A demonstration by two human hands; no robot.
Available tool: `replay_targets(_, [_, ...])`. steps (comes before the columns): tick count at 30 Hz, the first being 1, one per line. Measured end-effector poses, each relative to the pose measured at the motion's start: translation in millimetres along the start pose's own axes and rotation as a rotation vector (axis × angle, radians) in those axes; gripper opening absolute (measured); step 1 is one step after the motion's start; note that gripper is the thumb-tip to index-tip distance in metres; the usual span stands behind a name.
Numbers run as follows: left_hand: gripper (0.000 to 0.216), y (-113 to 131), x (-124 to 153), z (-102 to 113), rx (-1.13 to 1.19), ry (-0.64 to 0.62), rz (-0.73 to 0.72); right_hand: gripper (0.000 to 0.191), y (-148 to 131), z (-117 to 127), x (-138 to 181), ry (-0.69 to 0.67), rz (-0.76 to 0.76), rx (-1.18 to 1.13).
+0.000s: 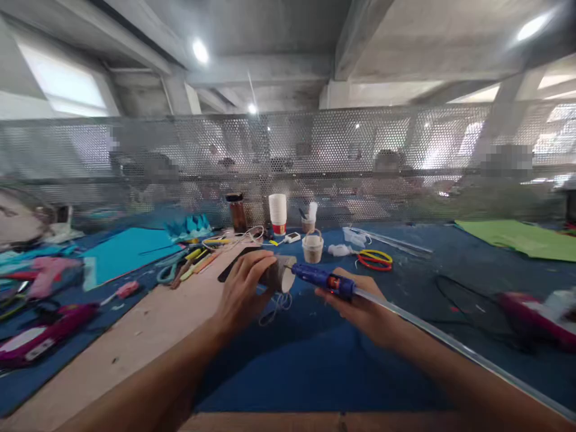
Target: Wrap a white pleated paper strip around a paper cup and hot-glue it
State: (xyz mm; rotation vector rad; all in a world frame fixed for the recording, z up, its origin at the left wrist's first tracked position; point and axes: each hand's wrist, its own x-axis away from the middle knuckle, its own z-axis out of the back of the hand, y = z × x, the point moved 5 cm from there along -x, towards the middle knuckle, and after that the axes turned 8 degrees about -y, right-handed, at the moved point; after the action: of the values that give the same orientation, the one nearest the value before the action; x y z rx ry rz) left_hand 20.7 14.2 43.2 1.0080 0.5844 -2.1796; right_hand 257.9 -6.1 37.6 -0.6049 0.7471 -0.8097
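My left hand (245,285) is wrapped round a paper cup (288,275) lying on its side, its pale round end facing right; the fingers hide part of it. In my right hand (357,303) is a blue hot glue gun (321,279), its nozzle at or very near the cup's end. A long clear glue stick (432,333) runs out of the gun's back over my right forearm. Loose thin cord (276,309) hangs or lies below the cup. Just beyond stands a small bucket-like cup (312,248) with an arched handle.
Stacked paper cups (278,215) and a brown jar (237,213) stand at the back. Red and yellow rings (375,260) lie right of centre, pens (198,264) and blue sheets (130,252) to the left, green sheets (517,237) far right. A perforated metal screen (306,150) closes the back.
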Motion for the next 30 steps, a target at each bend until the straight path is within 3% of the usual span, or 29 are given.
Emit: replay_targets(30, [0.063,-6.2,3.1,-0.3,0.042,-0.063,0.071,0.033,-1.3,-1.8,0.0,0.01,0.077,0.145])
